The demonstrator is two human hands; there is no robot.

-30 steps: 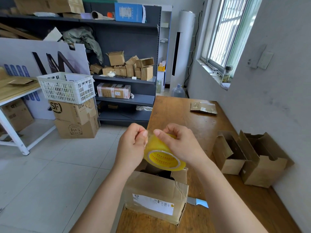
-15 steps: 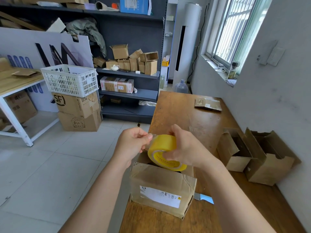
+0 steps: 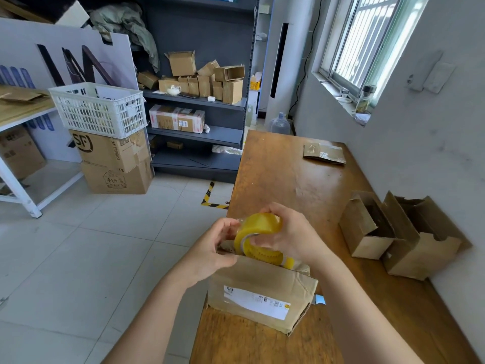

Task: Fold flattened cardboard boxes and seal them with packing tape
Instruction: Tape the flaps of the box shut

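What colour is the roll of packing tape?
Translucent yellow roll of packing tape, clearest in the head view.

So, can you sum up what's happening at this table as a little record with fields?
Right hand: grips the yellow tape roll
Left hand: fingertips pinch at the roll's edge, apparently the tape end
Front box: on the wooden table, below the hands, white label facing the camera
Other boxes: two open boxes by the wall
Flat cardboard: at the table's far end
Sealing: no tape seen on the front box
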